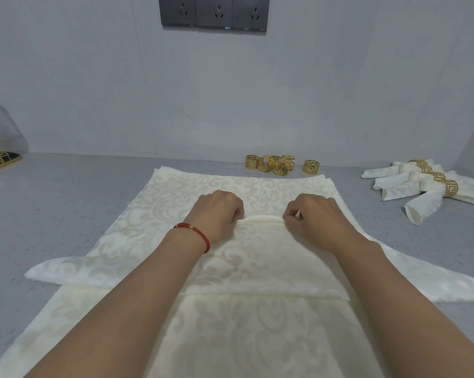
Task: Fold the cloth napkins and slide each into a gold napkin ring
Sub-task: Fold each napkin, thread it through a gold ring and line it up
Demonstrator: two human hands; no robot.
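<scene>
Two hands, left hand [219,207] and right hand [312,214], pinch the folded edge of a soft, light napkin [257,257] on the counter [66,200], which likely creases easily.

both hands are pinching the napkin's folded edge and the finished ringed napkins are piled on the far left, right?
Not quite. In the head view the left hand and right hand do pinch the napkin, but the finished ringed napkins lie on the far right.
</scene>
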